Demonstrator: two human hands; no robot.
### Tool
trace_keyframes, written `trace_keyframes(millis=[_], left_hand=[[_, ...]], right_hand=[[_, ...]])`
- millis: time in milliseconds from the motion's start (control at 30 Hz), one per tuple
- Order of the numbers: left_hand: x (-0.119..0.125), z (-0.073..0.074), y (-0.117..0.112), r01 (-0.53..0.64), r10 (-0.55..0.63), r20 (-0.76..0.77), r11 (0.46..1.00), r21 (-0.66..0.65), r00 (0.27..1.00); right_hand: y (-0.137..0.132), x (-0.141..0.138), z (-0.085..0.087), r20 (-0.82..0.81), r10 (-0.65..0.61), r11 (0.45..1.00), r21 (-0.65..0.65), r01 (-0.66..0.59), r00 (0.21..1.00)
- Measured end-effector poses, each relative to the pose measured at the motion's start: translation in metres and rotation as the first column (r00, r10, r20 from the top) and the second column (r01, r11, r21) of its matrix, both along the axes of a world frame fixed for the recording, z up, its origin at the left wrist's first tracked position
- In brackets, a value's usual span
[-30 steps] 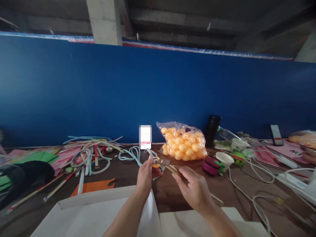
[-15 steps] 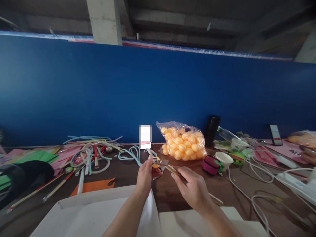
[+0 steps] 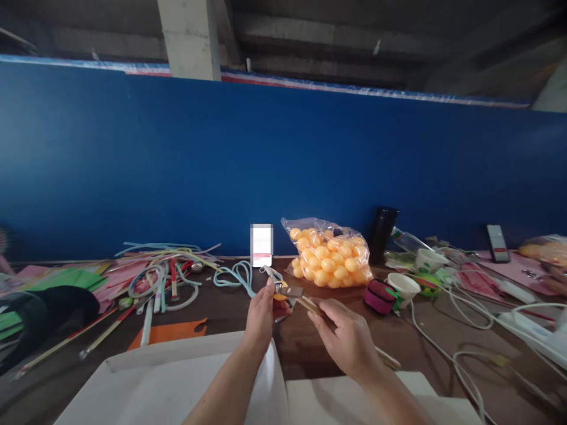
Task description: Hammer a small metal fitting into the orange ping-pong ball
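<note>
My left hand [image 3: 260, 313] is closed around a small yellow-orange piece [image 3: 280, 294], probably a ball, with a shiny silvery part [image 3: 278, 287] on its near side. A pale loop of cord or tube [image 3: 271, 274] rises just behind those fingertips. In my right hand [image 3: 343, 330] is a slim wooden-handled tool [image 3: 310, 304], pinched between thumb and fingers. Its flat, dark end points left and meets or nearly meets the yellow-orange piece; I cannot tell whether it is a brush or a blade. Both hands hover over the brown table [image 3: 310, 354].
A clear bag of orange balls [image 3: 330, 257] lies behind my hands. White sheets or box flaps [image 3: 177, 378] cover the near edge. Coloured strips [image 3: 163, 260] and an orange sheet [image 3: 177, 332] spread left. Rightward are a purple case [image 3: 380, 297], paper cup [image 3: 403, 289] and white cables [image 3: 460, 360].
The view has shifted very slightly. Both hands keep nearly the same pose, with the tool's end still against or close to the yellow-orange piece.
</note>
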State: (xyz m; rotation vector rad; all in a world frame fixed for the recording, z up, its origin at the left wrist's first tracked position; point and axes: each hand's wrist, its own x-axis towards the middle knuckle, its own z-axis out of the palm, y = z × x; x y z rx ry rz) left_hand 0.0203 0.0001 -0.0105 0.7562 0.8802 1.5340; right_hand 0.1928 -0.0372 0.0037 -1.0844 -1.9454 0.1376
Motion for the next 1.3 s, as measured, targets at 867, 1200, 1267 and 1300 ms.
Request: trace_keyframes(millis=[867,1200,1267,1300], left_hand=[[0.0008,0.0023,-0.0018,0.005,-0.005,-0.003,1.000,0.013,1.000],[0.0004,0.0019,-0.0014,-0.007,0.007,-0.008,1.000,0.010,1.000],[0.0008,0.0026,-0.0014,-0.024,0.024,-0.007,1.000,-0.003,1.000],[0.0010,0.0030,-0.0016,-0.025,0.025,-0.008,1.000,-0.006,1.000]], right_hand=[[-0.0019,0.0016,0.0013,0.003,-0.002,0.999,0.053,0.002,1.000],[-0.0014,0.0009,-0.0004,-0.004,-0.004,0.997,0.078,0.005,1.000],[-0.0016,0.0008,-0.0001,-0.013,-0.003,0.996,0.091,0.004,1.000],[-0.0018,0.0007,0.0003,-0.013,-0.007,0.996,0.092,0.008,1.000]])
